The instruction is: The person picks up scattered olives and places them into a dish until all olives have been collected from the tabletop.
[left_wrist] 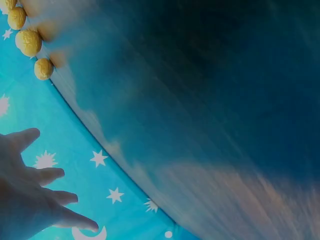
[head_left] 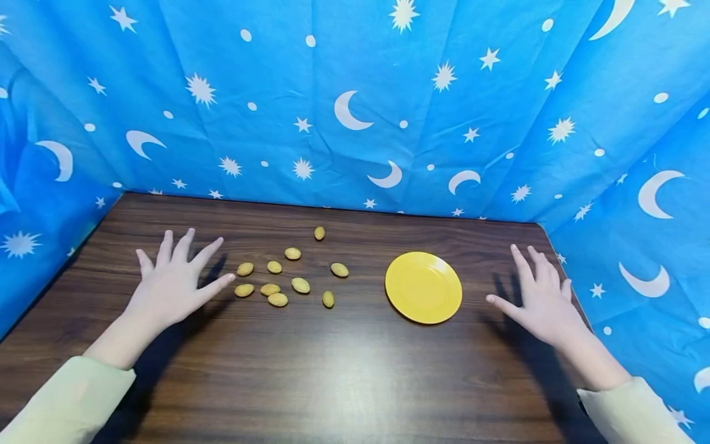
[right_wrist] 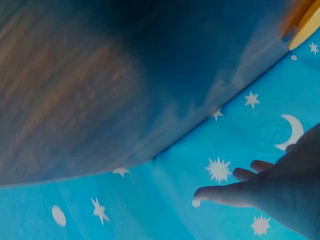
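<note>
My left hand (head_left: 169,287) is held over the left part of the table with its fingers spread and nothing in it. Just beyond its thumb lie several small oval yellow-brown pieces, nut-like and rough-skinned; the nearest piece (head_left: 244,290) is close to the thumb tip. In the left wrist view, a few of these pieces (left_wrist: 28,43) appear at the upper left. To their right lies a round yellow plate (head_left: 424,287) with nothing on it. My right hand (head_left: 546,305) hovers to the right of the plate, fingers extended, holding nothing.
The dark wood-grain table (head_left: 333,370) bears all of this. A blue cloth (head_left: 266,92) printed with white moons and stars hangs along its back and both sides. One piece (head_left: 319,233) lies farther back, and another (head_left: 339,269) lies nearer the plate.
</note>
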Available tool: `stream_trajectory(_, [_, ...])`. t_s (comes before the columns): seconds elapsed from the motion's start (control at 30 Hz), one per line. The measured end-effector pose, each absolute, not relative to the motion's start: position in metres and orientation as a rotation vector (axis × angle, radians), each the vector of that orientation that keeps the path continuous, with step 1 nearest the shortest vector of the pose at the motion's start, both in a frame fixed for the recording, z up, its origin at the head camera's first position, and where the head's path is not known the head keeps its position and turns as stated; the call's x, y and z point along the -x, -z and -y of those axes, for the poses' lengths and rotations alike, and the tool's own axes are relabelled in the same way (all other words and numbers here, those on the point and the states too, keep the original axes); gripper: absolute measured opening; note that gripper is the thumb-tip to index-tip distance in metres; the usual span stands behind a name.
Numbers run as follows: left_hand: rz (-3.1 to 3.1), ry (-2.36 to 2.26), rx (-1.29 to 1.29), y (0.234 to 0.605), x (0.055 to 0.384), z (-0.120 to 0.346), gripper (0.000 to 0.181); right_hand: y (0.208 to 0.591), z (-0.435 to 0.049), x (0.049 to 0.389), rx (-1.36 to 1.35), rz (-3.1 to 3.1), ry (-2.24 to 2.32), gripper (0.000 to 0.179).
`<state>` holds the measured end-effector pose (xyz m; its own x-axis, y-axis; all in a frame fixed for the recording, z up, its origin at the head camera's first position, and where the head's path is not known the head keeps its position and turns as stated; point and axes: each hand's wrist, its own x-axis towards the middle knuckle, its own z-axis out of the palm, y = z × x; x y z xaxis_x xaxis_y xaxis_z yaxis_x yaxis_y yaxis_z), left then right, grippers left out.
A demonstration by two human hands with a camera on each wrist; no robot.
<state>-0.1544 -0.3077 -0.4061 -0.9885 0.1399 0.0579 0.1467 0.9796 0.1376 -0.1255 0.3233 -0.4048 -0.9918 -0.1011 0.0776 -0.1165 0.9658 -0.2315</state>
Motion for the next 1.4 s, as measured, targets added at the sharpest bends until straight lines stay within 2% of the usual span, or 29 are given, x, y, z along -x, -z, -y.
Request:
stream_trajectory(0.67, [2.998,0.622,0.445,0.408,0.177,0.301,0.067,0.419,-0.297,0.146,-0.460,2.980,-0.978,0.090])
stream_trajectory(1.1, [3.009,0.771,0.492,0.416,0.189,0.297,0.054,0.428,-0.292,0.160,-0.618,2.951,-1.150,0.088])
stream_trajectory(1.4, [3.068,0.906,0.428,0.418,0.194,0.295,0.047,0.437,-0.289,0.168,-0.675,2.977,-1.152,0.088])
